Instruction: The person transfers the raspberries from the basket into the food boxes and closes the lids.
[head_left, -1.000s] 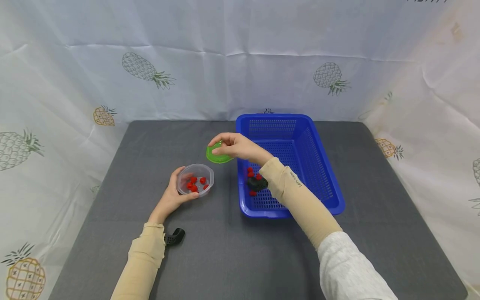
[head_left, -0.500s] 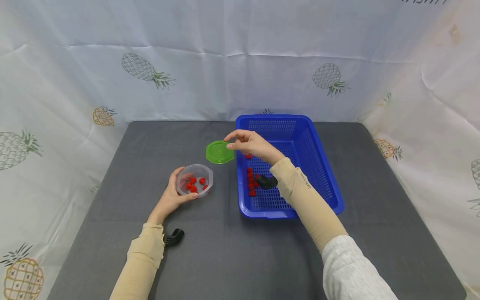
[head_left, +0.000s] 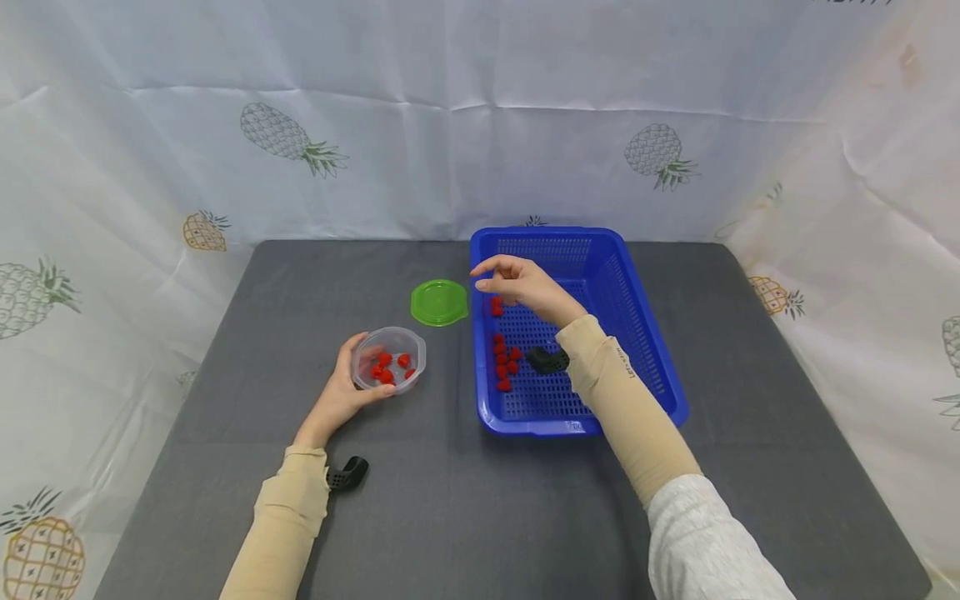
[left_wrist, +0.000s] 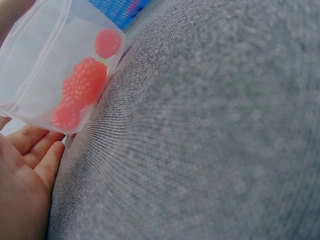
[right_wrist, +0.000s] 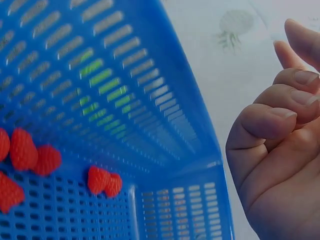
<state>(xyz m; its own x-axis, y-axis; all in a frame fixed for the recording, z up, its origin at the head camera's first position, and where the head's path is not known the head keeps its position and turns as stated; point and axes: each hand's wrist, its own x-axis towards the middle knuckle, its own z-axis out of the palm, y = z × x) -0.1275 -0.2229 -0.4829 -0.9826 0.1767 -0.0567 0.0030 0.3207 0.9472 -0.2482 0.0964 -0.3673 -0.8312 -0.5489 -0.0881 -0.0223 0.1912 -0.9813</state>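
My left hand grips a clear plastic container on the table, thumb at the near side and fingers round the left. Several red raspberries lie inside it, seen through its wall as bumpy raspberries in the left wrist view. Behind the container, a green lid lies flat on the table. My right hand hovers over the left rim of a blue basket, holding nothing. In the right wrist view, its index finger and thumb are apart and the other fingers loosely bent.
More raspberries lie along the left side of the basket floor, with a small pair apart from the others. A dark grey cloth covers the table. Patterned white sheets hang behind and at the sides.
My right hand has let go of the green lid, leaving it on the table, and has moved right over the basket rim. My left hand still holds the container in place.
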